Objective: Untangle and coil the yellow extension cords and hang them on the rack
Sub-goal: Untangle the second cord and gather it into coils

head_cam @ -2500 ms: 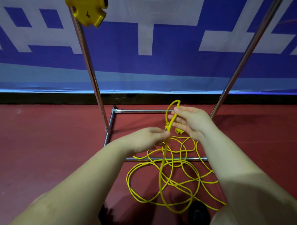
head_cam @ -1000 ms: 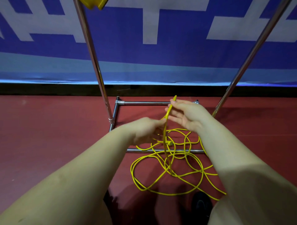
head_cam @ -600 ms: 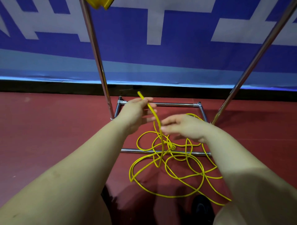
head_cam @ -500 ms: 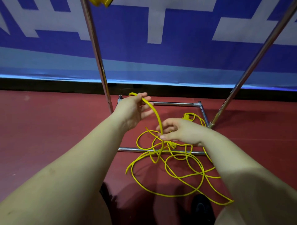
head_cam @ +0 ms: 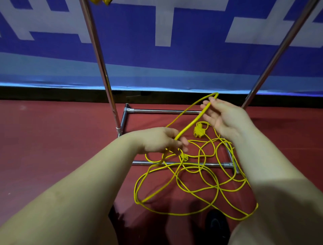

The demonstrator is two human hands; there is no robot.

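A thin yellow extension cord (head_cam: 194, 183) lies in loose tangled loops on the red floor, over the front bar of the chrome rack's base (head_cam: 164, 110). Its yellow socket block (head_cam: 199, 131) rests on the floor inside the base. My left hand (head_cam: 160, 139) pinches a raised strand low down. My right hand (head_cam: 225, 119) holds the top of the same raised loop between thumb and fingers, its other fingers spread. A second yellow socket (head_cam: 100, 1) hangs at the top edge by the rack's left pole (head_cam: 97, 56).
The rack's right pole (head_cam: 279, 52) slants up to the upper right. A blue and white banner (head_cam: 157, 43) covers the wall behind. The dark tip of a shoe (head_cam: 215, 225) shows at the bottom edge, beside the cord's nearest loop.
The hands have swapped heights: my left hand dropped from the rear bar to the tangle, my right hand rose and drew a long loop up to the right. The socket block now lies uncovered.
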